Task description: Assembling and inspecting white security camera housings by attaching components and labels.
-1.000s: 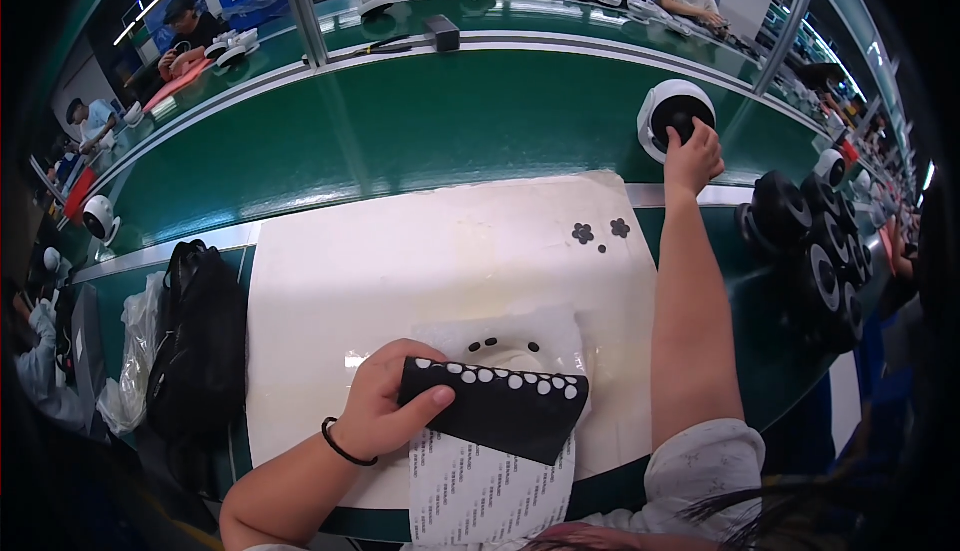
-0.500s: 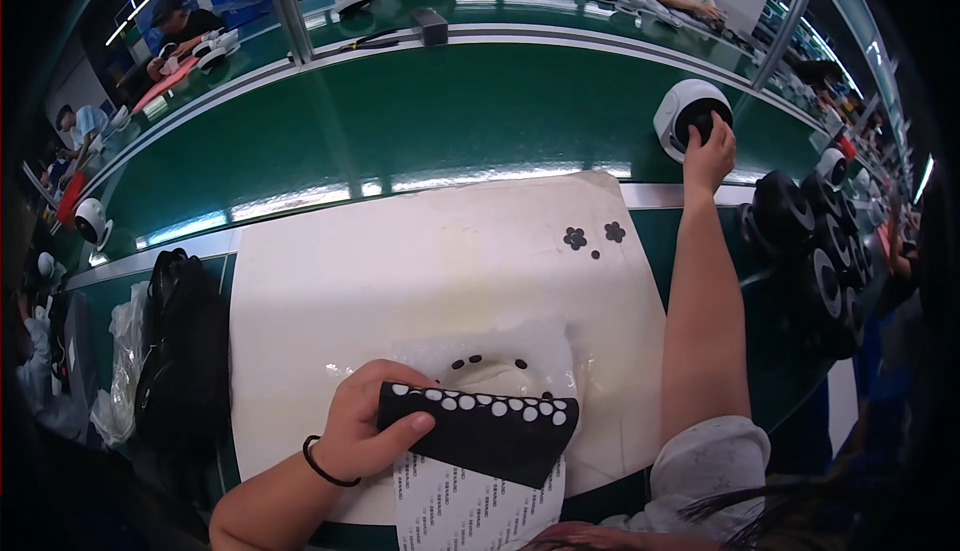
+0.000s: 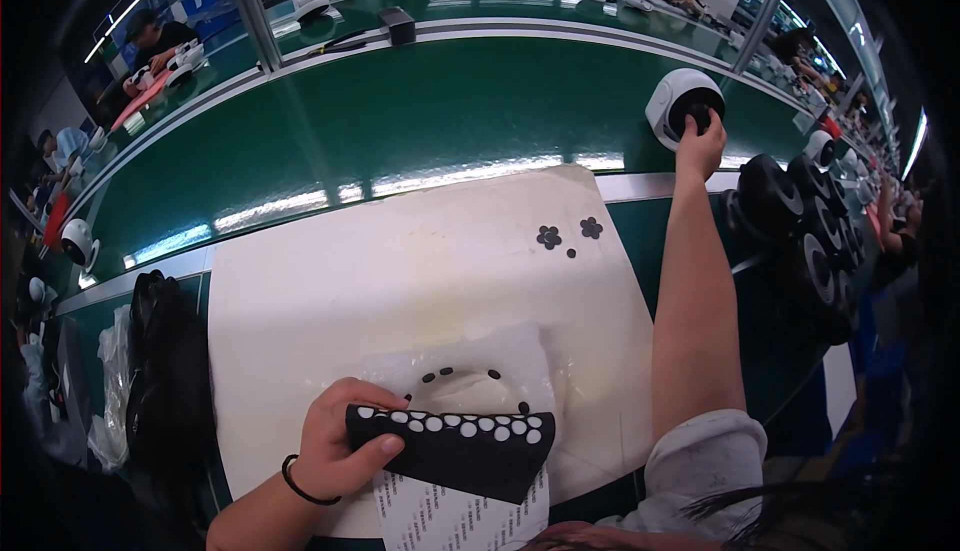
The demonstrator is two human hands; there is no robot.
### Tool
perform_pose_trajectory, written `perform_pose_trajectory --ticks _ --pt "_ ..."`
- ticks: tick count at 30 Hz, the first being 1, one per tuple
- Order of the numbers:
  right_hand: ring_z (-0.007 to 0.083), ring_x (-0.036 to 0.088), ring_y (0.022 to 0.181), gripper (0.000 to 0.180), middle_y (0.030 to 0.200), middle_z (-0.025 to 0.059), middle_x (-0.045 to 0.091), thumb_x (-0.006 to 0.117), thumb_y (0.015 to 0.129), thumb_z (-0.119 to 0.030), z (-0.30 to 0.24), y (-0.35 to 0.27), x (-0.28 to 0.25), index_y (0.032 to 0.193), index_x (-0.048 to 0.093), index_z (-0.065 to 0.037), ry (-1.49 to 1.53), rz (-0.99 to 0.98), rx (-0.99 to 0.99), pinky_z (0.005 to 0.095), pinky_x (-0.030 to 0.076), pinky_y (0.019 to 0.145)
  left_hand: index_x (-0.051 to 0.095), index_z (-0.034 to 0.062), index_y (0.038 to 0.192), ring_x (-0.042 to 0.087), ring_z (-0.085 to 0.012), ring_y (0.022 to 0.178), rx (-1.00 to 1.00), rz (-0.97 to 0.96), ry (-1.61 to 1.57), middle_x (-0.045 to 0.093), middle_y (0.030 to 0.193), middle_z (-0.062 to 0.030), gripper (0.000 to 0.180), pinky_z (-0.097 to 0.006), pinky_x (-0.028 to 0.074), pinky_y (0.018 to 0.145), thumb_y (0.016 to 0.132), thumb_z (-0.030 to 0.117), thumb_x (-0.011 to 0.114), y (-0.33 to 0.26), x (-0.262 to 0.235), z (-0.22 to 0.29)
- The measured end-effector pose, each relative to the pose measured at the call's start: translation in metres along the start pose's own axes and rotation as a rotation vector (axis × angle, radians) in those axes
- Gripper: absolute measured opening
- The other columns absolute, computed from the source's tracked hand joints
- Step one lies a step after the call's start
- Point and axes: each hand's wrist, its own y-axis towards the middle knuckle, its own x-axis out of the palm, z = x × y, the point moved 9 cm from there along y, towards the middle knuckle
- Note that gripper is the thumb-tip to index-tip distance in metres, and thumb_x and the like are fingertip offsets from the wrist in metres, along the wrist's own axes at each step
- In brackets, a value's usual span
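My left hand [image 3: 345, 443] grips the left end of a black sheet [image 3: 450, 456] with its thumb on top. White round dots line the sheet's upper edge. Beneath it lie a white printed backing sheet [image 3: 445, 516] and a clear plastic bag [image 3: 520, 351]; a ring of small black pads [image 3: 447, 371] shows just beyond. Out at the far right, my right hand [image 3: 702, 146] has its fingers closed on the black round front of a white rounded camera-like device [image 3: 663, 101], which stands on the green surface.
A pale mat [image 3: 290, 291] carries two black flower-shaped pad clusters [image 3: 549, 238]. Black round parts [image 3: 770, 196] are piled at right. A black bag [image 3: 165, 371] lies left. Beyond the green belt-like surface [image 3: 430, 101] and metal rail, several people work; a black box [image 3: 397, 26] sits there.
The whole view has shifted, so most things appear farther left. Against the mat, the white device and my right hand have moved slightly right. My left hand keeps its grip on the black sheet.
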Motion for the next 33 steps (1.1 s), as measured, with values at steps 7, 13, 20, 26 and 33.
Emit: perform_pose_trajectory --ticks 7,13,20,26,33 --pt "0.0309 0.046 0.112 0.041 0.124 0.012 0.044 0.056 0.084 -0.029 0.004 0.004 0.001 0.119 0.045 -0.011 0.045 -0.054 0.117 0.0407 0.036 0.095 0.06 -0.0037 0.088 0.055 -0.0186 0.081 -0.05 0.023 -0.038 0.056 0.095 -0.012 0.022 -0.028 0.044 0.071 0.073 0.012 0.063 -0.005 -0.002 -0.007" --pt "0.0318 0.045 0.112 0.048 0.125 0.0138 0.04 0.056 0.083 -0.035 0.013 0.011 0.003 0.122 0.042 -0.01 0.094 0.0 0.187 0.0393 0.038 0.094 0.059 -0.0038 0.085 0.054 -0.0191 0.082 -0.059 0.018 -0.018 0.056 0.096 -0.0124 0.022 -0.028 0.043 0.072 0.073 0.014 0.063 -0.006 -0.002 -0.009" --pt "0.0302 0.046 0.111 0.044 0.121 0.011 0.046 0.058 0.081 -0.034 0.019 0.024 0.002 0.118 0.047 -0.013 -0.039 0.013 0.052 0.0396 0.038 0.092 0.059 -0.0048 0.091 0.053 -0.0182 0.08 -0.085 0.02 0.014 0.055 0.093 -0.0113 0.03 -0.027 0.042 0.071 0.072 0.018 0.064 -0.009 -0.004 -0.011" --pt "0.028 0.044 0.114 0.048 0.125 0.0079 0.044 0.059 0.08 -0.032 0.021 0.026 0.0 0.122 0.043 -0.015 -0.216 0.02 0.003 0.0444 0.035 0.093 0.059 -0.0044 0.088 0.052 -0.0171 0.078 -0.026 0.008 0.037 0.055 0.089 -0.0098 0.028 -0.025 0.041 0.069 0.072 0.018 0.064 -0.007 -0.006 -0.009" --pt "0.0285 0.027 0.126 0.068 0.14 0.0084 0.019 0.058 0.08 -0.027 0.014 -0.005 0.014 0.135 0.019 -0.015 -0.224 -0.033 -0.08 0.0462 0.023 0.1 0.054 -0.0028 0.089 0.05 -0.0136 0.075 -0.011 0.129 0.009 0.055 0.085 -0.0085 0.027 -0.025 0.04 0.068 0.075 0.018 0.063 -0.003 -0.002 -0.007"
